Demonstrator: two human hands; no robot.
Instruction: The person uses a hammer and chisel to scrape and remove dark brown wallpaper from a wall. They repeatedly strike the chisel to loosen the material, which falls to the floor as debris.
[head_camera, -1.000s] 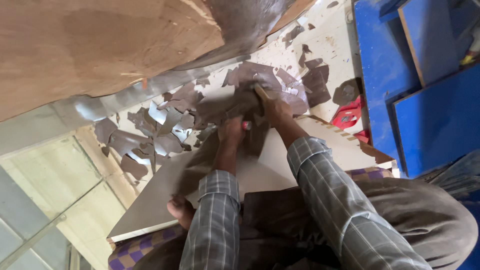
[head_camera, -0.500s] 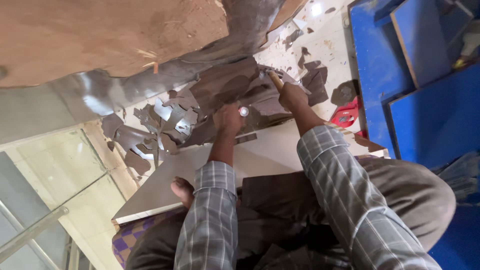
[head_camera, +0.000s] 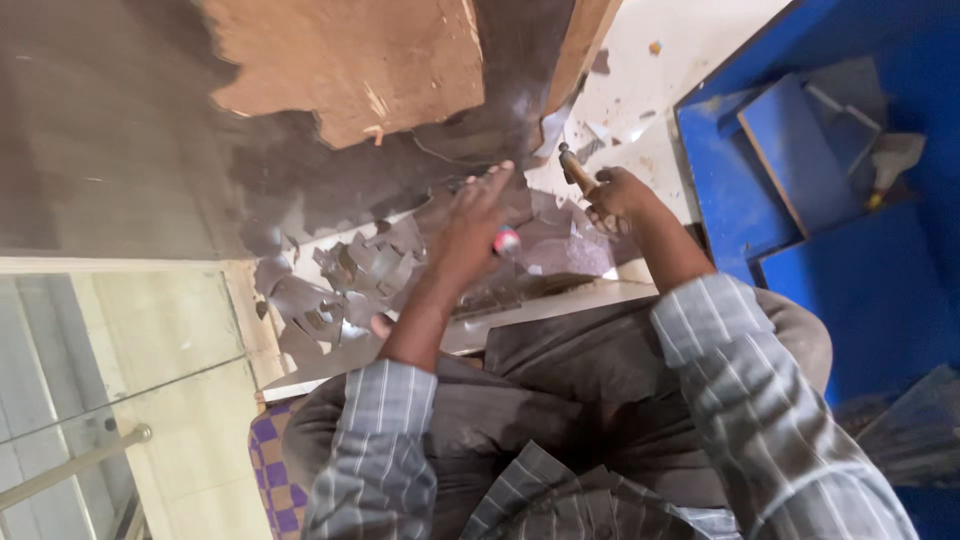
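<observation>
The left hand (head_camera: 478, 225) is stretched out with its fingers pressed flat on the dark grey sheet stuck over the brown wooden board (head_camera: 370, 60). A small red and white thing (head_camera: 507, 241) pokes out under this hand, but it is too small to tell what it is. The right hand (head_camera: 618, 193) is just beside it, closed tight around the brown wooden handle of a tool (head_camera: 576, 168). The tip of the tool points up at the edge of the dark grey sheet, close to the left fingers. Below both hands lies a pile of torn grey scraps (head_camera: 370, 270) on a pale flat board (head_camera: 560, 305). A blue box (head_camera: 850, 260) sits on the right side.
</observation>
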